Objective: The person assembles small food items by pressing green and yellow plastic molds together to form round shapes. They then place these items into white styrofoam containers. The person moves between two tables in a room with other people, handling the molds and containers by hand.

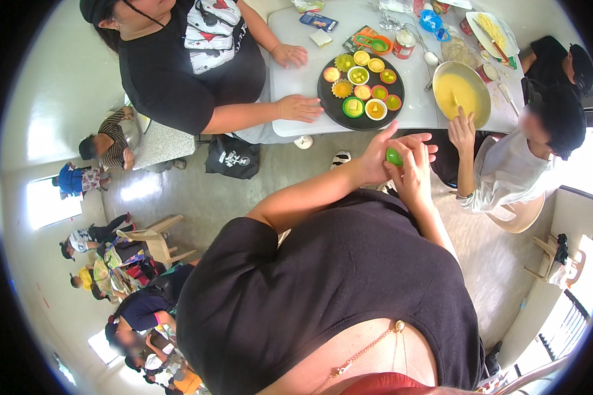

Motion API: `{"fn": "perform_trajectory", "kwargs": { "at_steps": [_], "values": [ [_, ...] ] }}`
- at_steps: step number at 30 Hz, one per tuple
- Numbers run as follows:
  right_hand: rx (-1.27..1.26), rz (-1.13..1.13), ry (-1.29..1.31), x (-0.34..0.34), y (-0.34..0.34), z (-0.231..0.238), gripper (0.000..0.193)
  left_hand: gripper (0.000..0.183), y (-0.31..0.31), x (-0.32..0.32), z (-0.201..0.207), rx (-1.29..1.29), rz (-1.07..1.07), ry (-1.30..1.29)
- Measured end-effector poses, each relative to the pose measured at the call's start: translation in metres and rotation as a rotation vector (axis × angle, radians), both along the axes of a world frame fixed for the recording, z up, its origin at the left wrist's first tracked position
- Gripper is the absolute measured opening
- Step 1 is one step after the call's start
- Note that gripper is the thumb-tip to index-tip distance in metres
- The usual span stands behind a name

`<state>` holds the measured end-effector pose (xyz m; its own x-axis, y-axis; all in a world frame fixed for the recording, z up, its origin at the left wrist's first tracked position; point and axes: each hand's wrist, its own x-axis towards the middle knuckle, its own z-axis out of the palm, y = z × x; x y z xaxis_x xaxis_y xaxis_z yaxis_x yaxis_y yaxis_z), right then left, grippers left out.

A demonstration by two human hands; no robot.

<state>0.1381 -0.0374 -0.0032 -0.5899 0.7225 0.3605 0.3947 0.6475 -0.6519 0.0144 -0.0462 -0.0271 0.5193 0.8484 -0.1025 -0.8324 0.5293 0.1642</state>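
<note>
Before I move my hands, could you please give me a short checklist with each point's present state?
1. Small green item supported: ok, right hand on it, against the left hand.
2. Its contents: cannot tell, fingers partly cover it.
3. Round black tray on the table: ok, bearing filled cups.
4. Tray edge free of others' hands: not ok, a co-worker's hand is close by.
5. Mixing bowl free: not ok, another co-worker's hand is at its rim.
</note>
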Motion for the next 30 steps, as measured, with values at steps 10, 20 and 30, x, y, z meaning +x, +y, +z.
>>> {"fn": "perform_trajectory", "kwargs": {
  "at_steps": [10, 20, 30],
  "values": [
    [-0.702, -0.292, 0.182, 0.024, 0.012, -0.091, 0.028, 0.051, -0.019, -0.073, -0.143, 0.288, -0.261, 2.484],
    [-0.697, -0.306, 0.136, 0.025, 0.003, -0.096, 0.03, 0.054, -0.007, -0.09, -0.152, 0.374, -0.338, 2.626],
    [-0.676, -0.322, 0.142, 0.021, 0.004, -0.092, 0.03, 0.053, -0.007, -0.093, -0.154, 0.38, -0.353, 2.564]
  ]
}}
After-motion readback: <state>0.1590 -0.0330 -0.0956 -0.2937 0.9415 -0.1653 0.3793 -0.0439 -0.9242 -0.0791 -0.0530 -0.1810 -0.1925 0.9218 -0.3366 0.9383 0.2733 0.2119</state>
